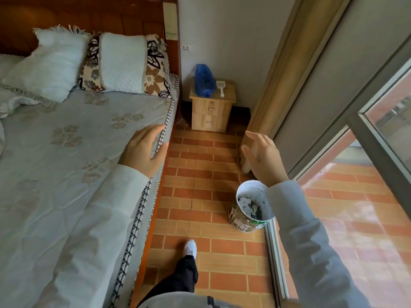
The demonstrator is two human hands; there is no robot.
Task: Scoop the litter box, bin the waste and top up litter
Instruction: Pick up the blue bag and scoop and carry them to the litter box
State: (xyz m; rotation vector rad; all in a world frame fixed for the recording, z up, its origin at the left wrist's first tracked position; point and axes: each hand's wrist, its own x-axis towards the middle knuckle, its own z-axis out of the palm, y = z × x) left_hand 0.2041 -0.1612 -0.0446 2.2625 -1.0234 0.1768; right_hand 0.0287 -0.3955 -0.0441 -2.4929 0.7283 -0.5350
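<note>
A white slotted litter scoop (220, 86) lies on a small wooden nightstand (212, 112) at the far end of the aisle, beside a blue plastic bag (204, 81). A round bucket (251, 207) with crumpled white and dark contents stands on the tiled floor under my right forearm. My left hand (144, 150) hovers over the mattress edge, fingers spread, holding nothing. My right hand (262, 156) is raised over the floor near the curtain, fingers apart and empty. No litter box is in view.
A bed (66, 152) with pillows fills the left side. A beige curtain (278, 85) and a sliding glass door (378, 152) line the right. The brick-patterned floor (200, 174) forms a narrow aisle between them. My foot (190, 248) steps forward on it.
</note>
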